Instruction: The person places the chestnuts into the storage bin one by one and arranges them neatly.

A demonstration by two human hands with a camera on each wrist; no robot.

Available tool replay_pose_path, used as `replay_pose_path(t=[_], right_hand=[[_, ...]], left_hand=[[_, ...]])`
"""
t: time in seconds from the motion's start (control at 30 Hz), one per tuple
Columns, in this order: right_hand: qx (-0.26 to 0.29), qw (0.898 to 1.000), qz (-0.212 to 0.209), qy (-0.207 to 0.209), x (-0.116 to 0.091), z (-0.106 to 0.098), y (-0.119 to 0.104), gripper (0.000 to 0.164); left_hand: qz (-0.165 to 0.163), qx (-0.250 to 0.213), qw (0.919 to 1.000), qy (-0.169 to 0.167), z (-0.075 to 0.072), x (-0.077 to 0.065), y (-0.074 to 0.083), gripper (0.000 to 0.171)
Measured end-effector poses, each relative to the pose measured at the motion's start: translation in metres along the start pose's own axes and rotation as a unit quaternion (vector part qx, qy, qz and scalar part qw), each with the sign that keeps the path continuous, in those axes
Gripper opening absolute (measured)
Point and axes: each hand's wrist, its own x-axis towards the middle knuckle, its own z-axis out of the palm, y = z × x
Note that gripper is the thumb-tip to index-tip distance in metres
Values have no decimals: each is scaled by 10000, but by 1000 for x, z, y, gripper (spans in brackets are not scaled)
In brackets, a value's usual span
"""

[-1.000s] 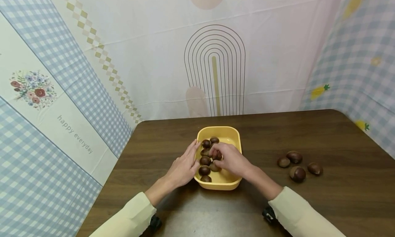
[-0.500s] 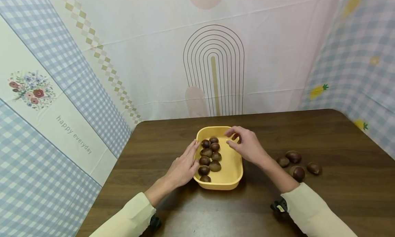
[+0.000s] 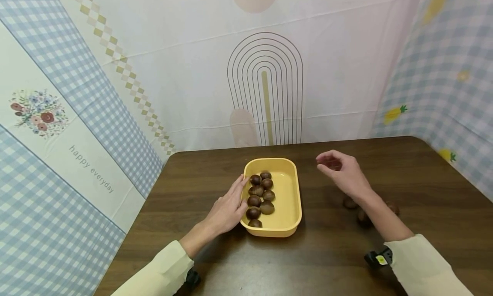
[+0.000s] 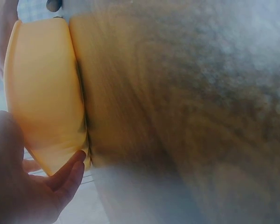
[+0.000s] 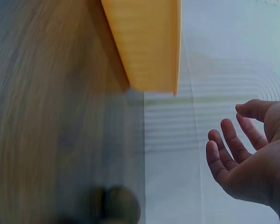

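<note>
A yellow rectangular plastic tray (image 3: 279,233) stands on the table with several brown chestnuts (image 3: 267,207) gathered along its left side. My left hand (image 3: 225,210) rests against the tray's left side, its fingers fairly straight; the left wrist view shows fingertips (image 4: 77,158) on the outer wall. Off to the tray's right, my right hand (image 3: 346,174) is raised above the table, fingers loosely bent with a gap to the thumb. Nothing shows between them in the right wrist view. Loose chestnuts (image 3: 363,219) lie beneath the right forearm, partly hidden by it.
The dark wooden table (image 3: 246,266) reaches back to a patterned cloth (image 3: 185,73) hung behind it. Checked cloth borders the table on the left and right. A black wrist camera (image 3: 379,258) sits at the right cuff.
My right hand has left the chestnuts in the tray, lifted, and moved right past the tray's rim toward the loose chestnuts. My left hand has stayed at the tray's left side.
</note>
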Motion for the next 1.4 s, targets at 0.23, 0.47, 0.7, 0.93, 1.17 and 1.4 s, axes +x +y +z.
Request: replay_pose_path(t=[0.23,0.47,0.7,0.93,1.17,1.4], right_hand=[[116,9991,415,0,-15,-30,23,32],[121,9959,894,-65,-32,-48,41,38],[129,9938,1106,-42,-44,-62,60,40],[212,9910,1317,-72,-51,-69,80,37],[-7,9887,1445,-389,-55,-72,93,41],[-177,9847,1550,-771,-56,-74,97,45]], left_hand=[[13,-55,10000,13,0,1,-1,64],[12,-89,9999,-44,0,0,0,65],[-18,-102,9999,-74,-1,0,-1,66],[-35,-129,9999,-55,0,0,-2,66],[-25,-173,9998,-45,0,0,-2,66],[2,-159,9999,0,0,0,-2,64]])
